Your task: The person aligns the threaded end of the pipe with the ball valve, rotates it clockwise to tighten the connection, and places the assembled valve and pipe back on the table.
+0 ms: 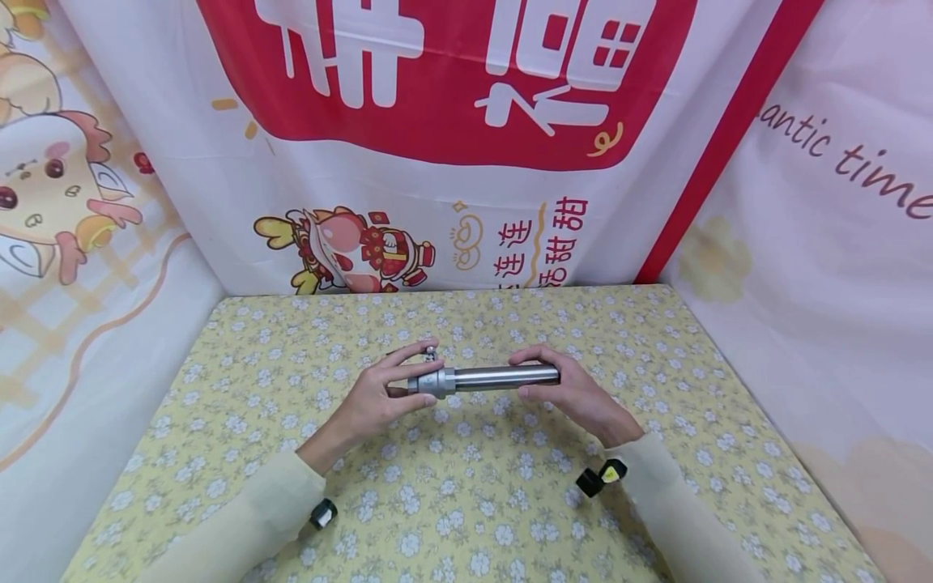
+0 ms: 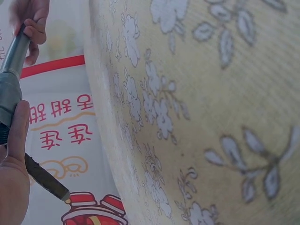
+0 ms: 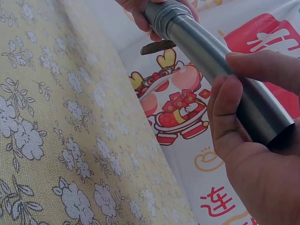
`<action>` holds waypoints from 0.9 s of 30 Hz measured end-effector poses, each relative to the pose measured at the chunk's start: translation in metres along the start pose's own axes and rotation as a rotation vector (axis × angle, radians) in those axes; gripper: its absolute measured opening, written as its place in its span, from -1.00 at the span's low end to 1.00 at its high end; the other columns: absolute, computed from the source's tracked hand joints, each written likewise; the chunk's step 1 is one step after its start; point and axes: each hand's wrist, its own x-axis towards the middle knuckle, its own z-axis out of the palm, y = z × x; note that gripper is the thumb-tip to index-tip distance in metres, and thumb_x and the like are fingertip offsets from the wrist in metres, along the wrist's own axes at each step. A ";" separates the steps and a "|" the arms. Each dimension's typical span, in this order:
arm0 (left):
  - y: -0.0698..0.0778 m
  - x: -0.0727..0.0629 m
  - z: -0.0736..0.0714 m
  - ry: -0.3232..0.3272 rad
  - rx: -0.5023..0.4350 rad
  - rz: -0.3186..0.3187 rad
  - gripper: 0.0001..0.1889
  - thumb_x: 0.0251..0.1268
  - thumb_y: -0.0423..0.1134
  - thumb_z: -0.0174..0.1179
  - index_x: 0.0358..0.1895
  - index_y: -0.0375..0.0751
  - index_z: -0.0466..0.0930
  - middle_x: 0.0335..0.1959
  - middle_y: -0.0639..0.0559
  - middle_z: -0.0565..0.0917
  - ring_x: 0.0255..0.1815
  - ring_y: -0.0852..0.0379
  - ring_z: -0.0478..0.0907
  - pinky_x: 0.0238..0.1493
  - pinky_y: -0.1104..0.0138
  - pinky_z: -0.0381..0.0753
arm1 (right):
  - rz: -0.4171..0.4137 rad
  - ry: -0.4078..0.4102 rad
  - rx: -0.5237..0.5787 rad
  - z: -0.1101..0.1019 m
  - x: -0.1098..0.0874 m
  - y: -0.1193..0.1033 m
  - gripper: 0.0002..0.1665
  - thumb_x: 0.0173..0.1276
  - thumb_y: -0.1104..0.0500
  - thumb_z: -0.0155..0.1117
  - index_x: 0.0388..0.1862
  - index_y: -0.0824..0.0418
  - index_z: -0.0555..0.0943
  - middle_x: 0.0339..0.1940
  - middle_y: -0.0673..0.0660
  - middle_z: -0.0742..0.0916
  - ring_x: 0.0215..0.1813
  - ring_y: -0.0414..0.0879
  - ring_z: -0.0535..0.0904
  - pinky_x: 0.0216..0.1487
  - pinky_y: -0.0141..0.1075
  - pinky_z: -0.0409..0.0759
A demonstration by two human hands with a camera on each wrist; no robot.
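A shiny steel pipe (image 1: 488,378) with a grey metal threaded fitting (image 1: 440,381) on its left end lies crosswise between the two hands. My left hand (image 1: 381,397) grips the fitting, thumb on the near side and fingers on the far side. A small silver knob (image 1: 432,354) shows among those fingers. In the left wrist view a dark, narrow bar (image 2: 46,178) sticks out beside the fitting; its joint is hidden by the hand. My right hand (image 1: 568,390) holds the pipe near its right end, and in the right wrist view its thumb and fingers curl round the tube (image 3: 201,44).
A table under a yellow flowered cloth (image 1: 466,502) lies below the hands. Printed fabric hangs behind it (image 1: 452,154) and on both sides. Small black devices (image 1: 601,478) sit at the wrists beside the pale sleeves (image 1: 251,514).
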 end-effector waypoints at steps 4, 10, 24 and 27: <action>-0.001 0.000 0.000 0.001 0.009 0.006 -0.45 0.42 -0.36 0.49 0.45 -0.11 0.68 0.72 -0.14 0.34 0.50 -0.27 0.53 0.17 0.36 0.80 | -0.019 -0.026 0.012 -0.002 0.000 0.002 -0.50 0.53 0.39 0.41 0.37 0.35 0.50 0.22 0.30 0.61 0.09 0.03 0.65 0.11 -0.15 0.76; -0.001 0.000 0.001 0.003 0.020 -0.001 -0.45 0.42 -0.34 0.50 0.45 -0.07 0.69 0.72 -0.03 0.36 0.47 -0.26 0.55 0.13 0.34 0.82 | -0.024 -0.041 0.022 -0.004 -0.001 0.004 -0.53 0.55 0.44 0.33 0.37 0.37 0.49 0.15 0.25 0.62 -0.01 -0.09 0.64 0.06 -0.18 0.77; 0.001 -0.001 0.001 0.010 0.016 -0.006 -0.46 0.42 -0.34 0.49 0.44 -0.08 0.69 0.71 0.00 0.36 0.45 -0.23 0.57 0.10 0.34 0.83 | 0.011 0.004 -0.013 -0.003 -0.002 0.000 -0.48 0.55 0.26 0.45 0.41 0.29 0.56 0.31 0.23 0.61 0.07 -0.06 0.68 0.14 -0.05 0.79; 0.002 -0.001 0.001 0.011 0.011 -0.012 -0.46 0.42 -0.34 0.49 0.44 -0.06 0.70 0.71 0.02 0.36 0.46 -0.23 0.57 0.11 0.34 0.82 | 0.020 0.015 -0.017 -0.003 -0.002 0.000 -0.47 0.57 0.23 0.44 0.43 0.31 0.56 0.32 0.26 0.61 0.05 -0.06 0.70 0.13 -0.07 0.78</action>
